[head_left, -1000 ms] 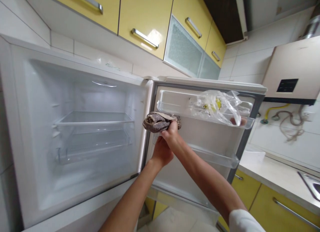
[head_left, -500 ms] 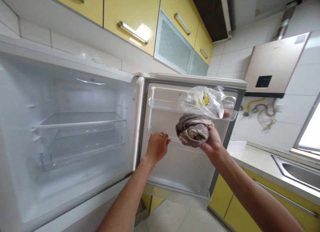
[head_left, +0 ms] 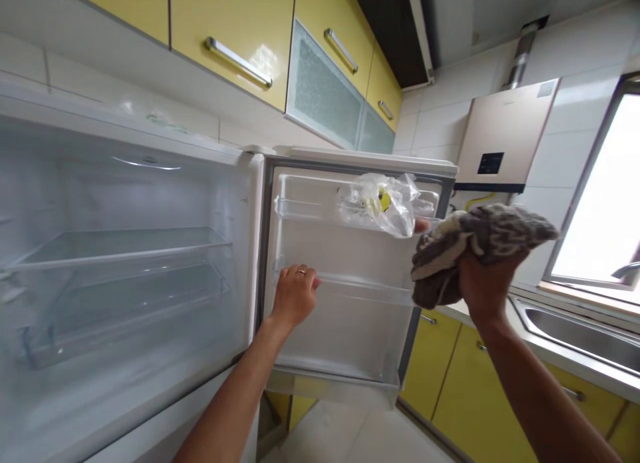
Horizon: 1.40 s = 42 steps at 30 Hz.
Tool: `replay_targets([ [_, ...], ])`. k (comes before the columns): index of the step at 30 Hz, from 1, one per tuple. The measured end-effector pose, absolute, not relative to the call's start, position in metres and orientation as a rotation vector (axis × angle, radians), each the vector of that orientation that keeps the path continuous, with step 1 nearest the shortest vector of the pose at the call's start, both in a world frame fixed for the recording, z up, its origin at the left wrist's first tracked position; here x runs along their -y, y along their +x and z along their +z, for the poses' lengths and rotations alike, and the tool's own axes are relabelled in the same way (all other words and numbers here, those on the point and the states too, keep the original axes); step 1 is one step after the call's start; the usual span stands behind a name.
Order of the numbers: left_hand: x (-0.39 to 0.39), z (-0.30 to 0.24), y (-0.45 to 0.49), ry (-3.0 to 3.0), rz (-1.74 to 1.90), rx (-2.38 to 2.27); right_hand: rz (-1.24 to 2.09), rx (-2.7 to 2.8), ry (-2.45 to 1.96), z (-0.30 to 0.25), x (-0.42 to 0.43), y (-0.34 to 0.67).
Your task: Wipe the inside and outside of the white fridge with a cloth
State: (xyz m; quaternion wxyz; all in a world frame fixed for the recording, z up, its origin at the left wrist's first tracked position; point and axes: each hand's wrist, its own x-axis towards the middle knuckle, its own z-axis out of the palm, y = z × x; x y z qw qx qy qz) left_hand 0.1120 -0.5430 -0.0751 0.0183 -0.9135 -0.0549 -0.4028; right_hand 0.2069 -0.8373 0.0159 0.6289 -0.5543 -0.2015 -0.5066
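Observation:
My right hand [head_left: 483, 283] grips a bunched grey-brown and cream towel [head_left: 487, 233], held up to the right of the open refrigerator door [head_left: 345, 343]. The towel's loose folds spread out on both sides of my fingers. On the inner side of the door, my left hand [head_left: 294, 295], with a ring on one finger, is closed at the clear middle door shelf [head_left: 365, 288]. Its fingers curl over the shelf's rim, their tips partly hidden. Above, a clear plastic bag [head_left: 385, 206] with something yellow-green sits in the upper door shelf [head_left: 305, 210].
The refrigerator compartment [head_left: 135, 203] on the left has a glass shelf [head_left: 135, 243] and a clear drawer below it. Yellow wall cabinets [head_left: 235, 23] hang overhead. A water heater [head_left: 505, 136], a window [head_left: 595, 196] and a sink [head_left: 585, 330] are on the right.
My right hand has carried the towel rightward, away from the door, and the rolled bundle has loosened. My left hand keeps its place at the door shelf. The view has turned right.

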Motion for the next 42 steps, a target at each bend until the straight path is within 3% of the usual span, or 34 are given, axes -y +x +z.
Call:
replay_targets([
  [7,0.544,-0.076,0.114,-2.838,-1.240,0.192,-1.475,0.781,-1.843,0.007,0.787,0.215],
  [17,0.543,-0.082,0.115,-2.809,-1.291,0.177,-1.334,1.174,-2.228,0.038,0.684,0.155],
  [25,0.540,-0.085,0.120,-2.792,-1.394,0.149,-1.243,1.402,-2.228,0.092,0.608,0.101],
  [33,0.543,-0.081,0.112,-2.778,-1.354,0.208,-1.834,1.470,-1.932,0.162,0.569,0.080],
  [39,0.541,-0.082,0.109,-2.788,-1.343,0.173,-1.418,1.723,-2.439,0.184,0.564,0.133],
  [42,0.540,-0.081,0.107,-2.790,-1.342,0.166,-1.219,1.803,-2.493,0.183,0.572,0.161],
])
